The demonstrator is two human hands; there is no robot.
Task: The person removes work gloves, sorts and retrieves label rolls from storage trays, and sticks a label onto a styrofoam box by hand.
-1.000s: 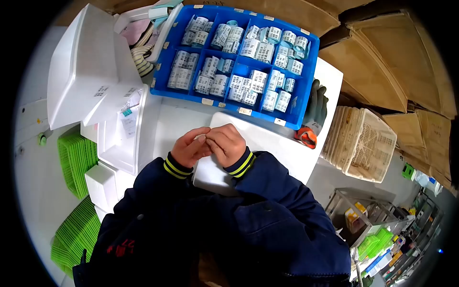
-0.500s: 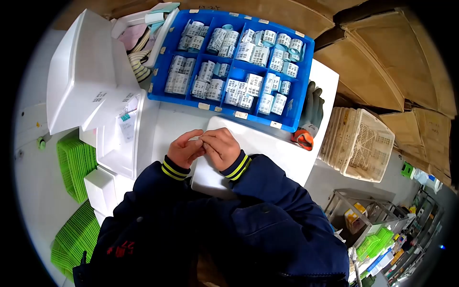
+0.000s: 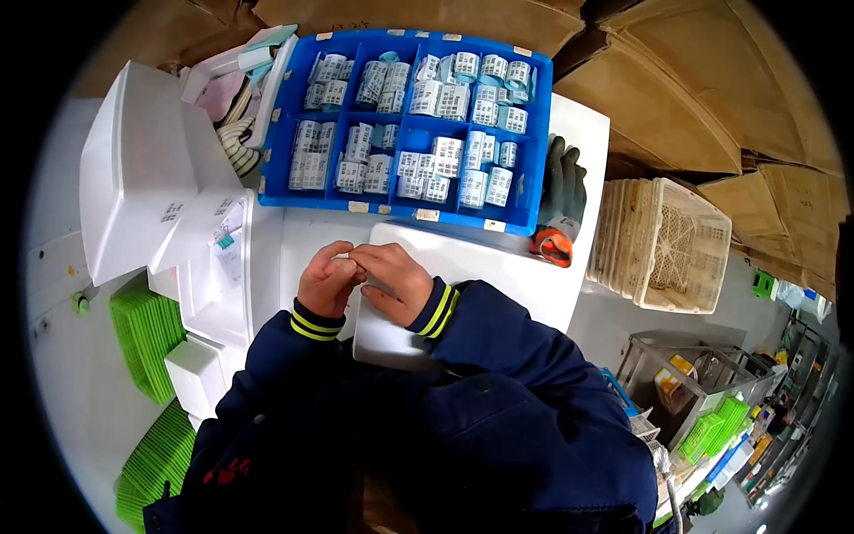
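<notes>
Looks bright over the white table, sinks near black on the jacket, bows strongly toward dark, rounded edges.

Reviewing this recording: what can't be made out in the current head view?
In the head view:
- Whether the bare left hand and bare right hand hold anything: their own fingers hide it.
- Smaller print on the white-and-blue cylindrical label rolls: too small.
- Full extent of the creased brown cardboard: cut off by the top edge.

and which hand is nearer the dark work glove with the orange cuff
Right. The right hand is left of the work glove, with a visible gap; the left hand is farther left, beside the right one.
</notes>
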